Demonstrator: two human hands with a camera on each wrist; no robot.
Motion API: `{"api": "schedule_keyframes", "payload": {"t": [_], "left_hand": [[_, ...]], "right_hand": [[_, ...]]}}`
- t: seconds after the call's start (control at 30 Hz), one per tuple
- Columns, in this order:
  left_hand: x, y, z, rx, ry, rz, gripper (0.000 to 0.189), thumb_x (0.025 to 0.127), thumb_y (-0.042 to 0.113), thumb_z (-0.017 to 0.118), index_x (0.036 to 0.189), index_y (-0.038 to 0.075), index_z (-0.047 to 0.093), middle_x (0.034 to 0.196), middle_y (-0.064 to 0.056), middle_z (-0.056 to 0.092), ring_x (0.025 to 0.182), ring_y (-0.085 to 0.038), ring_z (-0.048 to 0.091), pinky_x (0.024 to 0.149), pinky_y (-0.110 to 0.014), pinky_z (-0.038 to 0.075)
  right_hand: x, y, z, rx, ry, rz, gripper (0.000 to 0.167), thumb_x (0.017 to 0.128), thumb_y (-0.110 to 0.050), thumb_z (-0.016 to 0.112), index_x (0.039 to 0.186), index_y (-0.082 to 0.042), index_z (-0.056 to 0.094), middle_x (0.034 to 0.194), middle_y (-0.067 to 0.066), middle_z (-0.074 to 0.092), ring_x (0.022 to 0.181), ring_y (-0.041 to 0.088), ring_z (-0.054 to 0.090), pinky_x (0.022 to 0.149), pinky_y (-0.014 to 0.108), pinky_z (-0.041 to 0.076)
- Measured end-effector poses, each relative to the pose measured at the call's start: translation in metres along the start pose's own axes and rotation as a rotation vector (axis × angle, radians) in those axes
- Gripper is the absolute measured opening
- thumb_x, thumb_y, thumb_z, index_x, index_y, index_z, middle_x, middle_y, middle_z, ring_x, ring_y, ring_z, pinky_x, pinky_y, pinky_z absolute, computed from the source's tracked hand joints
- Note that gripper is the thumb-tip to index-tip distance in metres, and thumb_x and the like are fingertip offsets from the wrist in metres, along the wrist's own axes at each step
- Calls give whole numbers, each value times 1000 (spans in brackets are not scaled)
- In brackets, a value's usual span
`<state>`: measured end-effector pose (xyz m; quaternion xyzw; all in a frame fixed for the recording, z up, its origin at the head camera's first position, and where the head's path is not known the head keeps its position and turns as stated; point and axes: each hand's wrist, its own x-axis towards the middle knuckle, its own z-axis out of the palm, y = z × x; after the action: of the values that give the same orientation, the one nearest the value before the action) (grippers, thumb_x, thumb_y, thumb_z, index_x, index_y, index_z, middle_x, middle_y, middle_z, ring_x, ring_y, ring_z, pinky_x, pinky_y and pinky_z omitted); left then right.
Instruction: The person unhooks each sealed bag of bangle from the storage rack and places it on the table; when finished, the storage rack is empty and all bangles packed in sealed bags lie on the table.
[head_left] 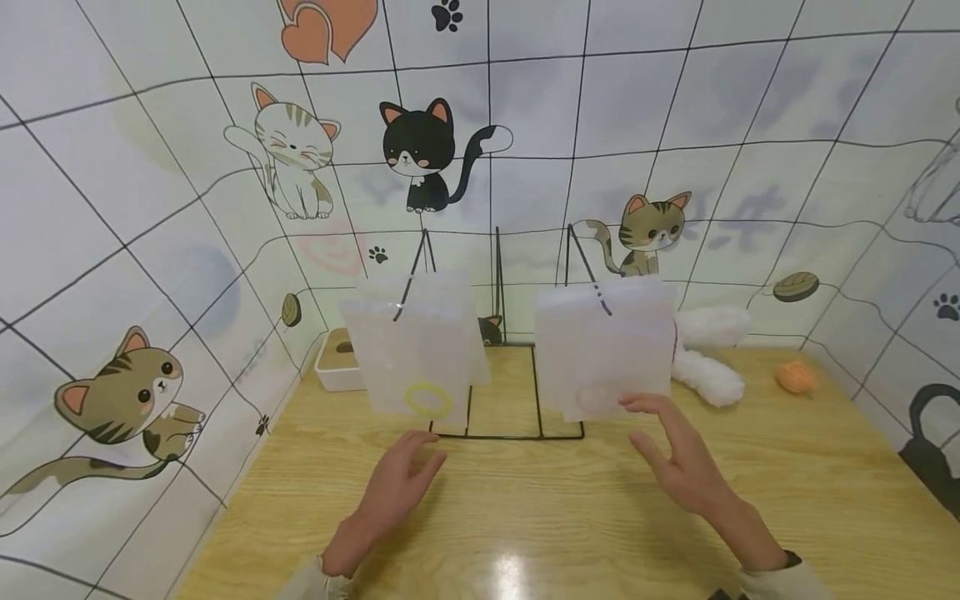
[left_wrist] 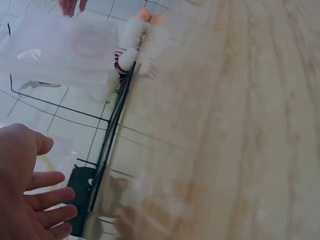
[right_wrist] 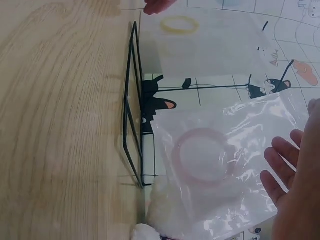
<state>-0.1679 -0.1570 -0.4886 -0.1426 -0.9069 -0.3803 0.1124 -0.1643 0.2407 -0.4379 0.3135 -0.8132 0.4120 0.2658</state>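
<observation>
Two groups of clear plastic bags hang from the hooks of a black wire rack (head_left: 506, 437). The left bag (head_left: 412, 346) holds a yellow ring (head_left: 431, 417); a pale pink ring (right_wrist: 179, 159) lies inside the right bag (head_left: 600, 350). My left hand (head_left: 393, 487) is held below the left bag, fingers loosely bent and holding nothing. In the left wrist view its fingers spread beside the rack's base. My right hand (head_left: 686, 467) is raised by the right bag, its index fingertip overlapping the bag's lower right corner, thumb apart.
A white box with a wooden top (head_left: 341, 379) stands behind the left bags. White fluffy plush pieces (head_left: 708, 379) lie behind the right ones, and a small orange object (head_left: 795, 377) farther right. A dark handled object (head_left: 930, 450) is at the right edge. Cat-patterned walls enclose the wooden table (head_left: 510, 517).
</observation>
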Motion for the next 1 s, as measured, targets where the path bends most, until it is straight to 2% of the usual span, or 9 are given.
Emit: {"api": "schedule_keyframes", "payload": {"t": [0.13,0.23,0.33,0.43,0.53,0.6,0.7,0.87,1.0], "left_hand": [[1,-11,4,-97,-13,-79,40,98,28,65,130,3,62,133,-14,60,128,-34,56,103,-53,46],[2,-21,8,-150,-24,-120,46,100,27,62,136,-1,56,138,-17,56,132,-36,51,107,-55,43],[4,-29,12,-163,-20,-127,49,101,25,60,139,-4,52,142,-21,51,136,-39,47,109,-57,39],[7,-39,17,-97,-26,-85,55,101,24,59,143,-8,46,148,-26,45,139,-44,42,111,-59,36],[10,-47,21,23,-31,15,59,100,23,59,144,-13,42,148,-32,42,139,-49,40,110,-62,35],[13,-52,24,99,-27,72,62,99,24,61,144,-14,42,148,-34,42,138,-50,40,111,-62,35],[18,-55,28,165,-12,124,64,98,26,62,146,-11,40,148,-32,43,139,-49,40,112,-63,32],[28,-54,31,205,-19,119,68,99,31,61,152,-3,35,154,-25,40,144,-41,37,116,-63,25],[34,-51,32,204,-52,81,70,97,39,61,151,-1,40,155,-23,39,145,-39,36,118,-62,22]], "right_hand": [[1,7,0,55,115,-40,30,91,14,54,119,6,59,116,14,62,113,5,55,97,17,39],[1,10,0,80,138,-57,29,91,15,52,119,9,57,113,16,61,112,7,55,96,19,39],[2,13,1,85,142,-57,32,89,17,53,120,10,56,112,17,60,113,7,55,97,18,39],[4,13,2,91,158,7,34,89,17,55,123,11,53,111,16,59,111,5,55,94,15,40],[9,12,1,103,189,107,34,92,15,55,125,12,48,110,12,57,107,1,54,91,11,40],[14,12,-2,118,213,164,33,94,13,54,126,12,45,111,8,55,106,0,54,90,10,40],[20,12,-5,127,258,243,31,97,9,52,127,11,45,113,1,54,105,-1,53,89,12,39],[32,15,-7,129,353,378,29,100,1,55,127,8,47,111,-10,52,104,3,51,87,14,38],[42,16,-6,100,449,451,30,99,-7,59,124,6,50,101,-13,50,96,4,50,83,15,38]]}}
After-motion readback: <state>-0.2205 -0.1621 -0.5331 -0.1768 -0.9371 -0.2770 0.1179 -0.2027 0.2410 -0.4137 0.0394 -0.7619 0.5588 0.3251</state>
